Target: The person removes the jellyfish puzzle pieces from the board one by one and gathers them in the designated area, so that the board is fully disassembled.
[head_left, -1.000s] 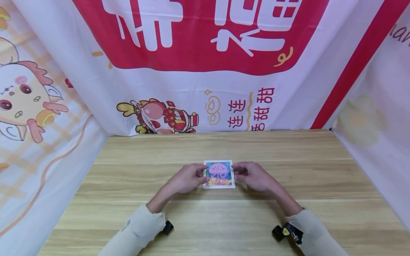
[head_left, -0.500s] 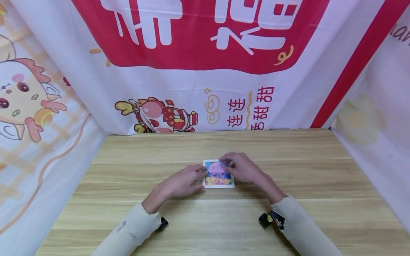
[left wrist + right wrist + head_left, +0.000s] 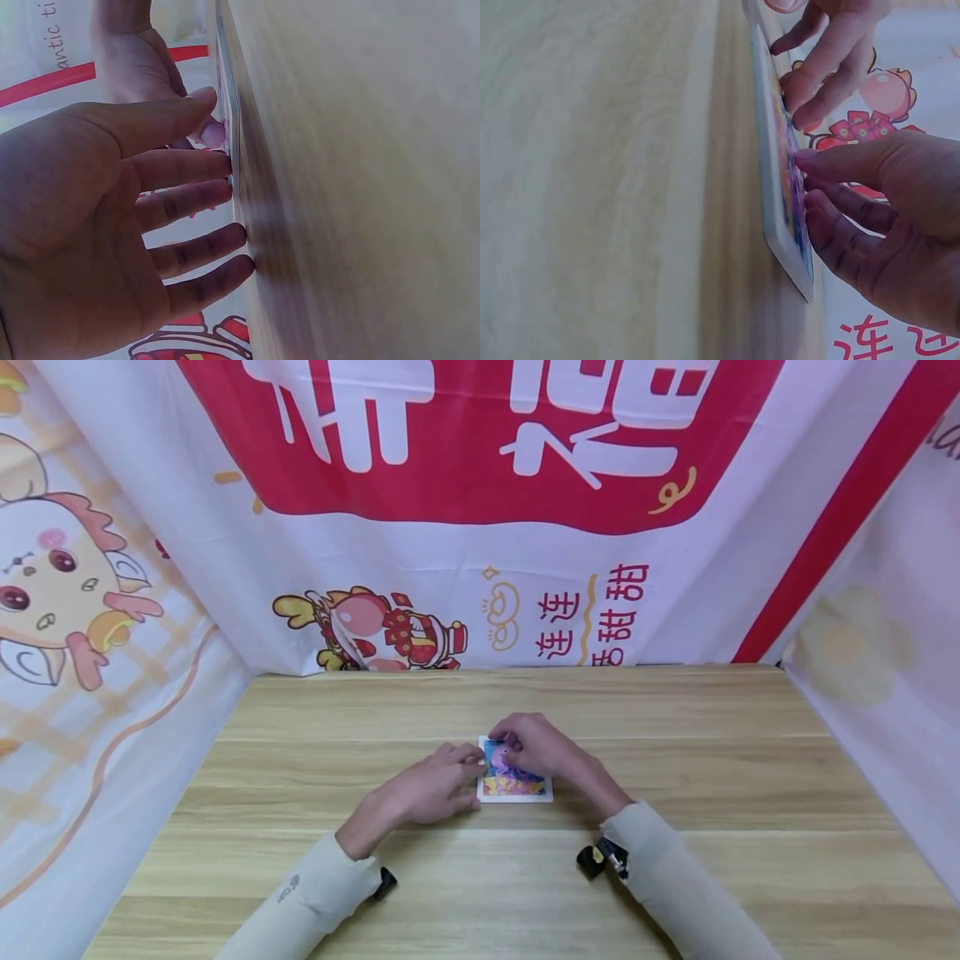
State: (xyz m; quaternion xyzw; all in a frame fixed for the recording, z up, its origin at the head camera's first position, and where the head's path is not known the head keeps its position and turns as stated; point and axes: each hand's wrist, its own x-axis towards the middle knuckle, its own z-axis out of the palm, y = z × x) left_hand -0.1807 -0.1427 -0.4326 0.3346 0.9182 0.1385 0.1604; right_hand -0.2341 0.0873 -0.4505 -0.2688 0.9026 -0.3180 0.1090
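A small square picture [image 3: 513,786] with a white border, showing a pink jellyfish, lies flat on the wooden table. My left hand [image 3: 429,787] rests along its left edge, fingers extended; in the left wrist view the fingertips of this hand [image 3: 112,195] touch the edge and the table beside it. From above, my right hand [image 3: 542,748] covers the picture's upper right part. In the right wrist view, the thumb and bent fingertips of the right hand [image 3: 900,217] touch the surface of the picture [image 3: 783,251]. Whether they pinch a piece is hidden.
The wooden table [image 3: 480,877] extends around the picture. A white and red printed cloth [image 3: 465,552] hangs behind its back edge, with more printed cloth at the left and right sides. A small black device [image 3: 590,862] is at the right wrist, another [image 3: 386,883] at the left.
The right hand has left the picture's right edge and moved left over its upper part. The left hand stays at the left edge, its fingers more spread. The picture stays about where it was.
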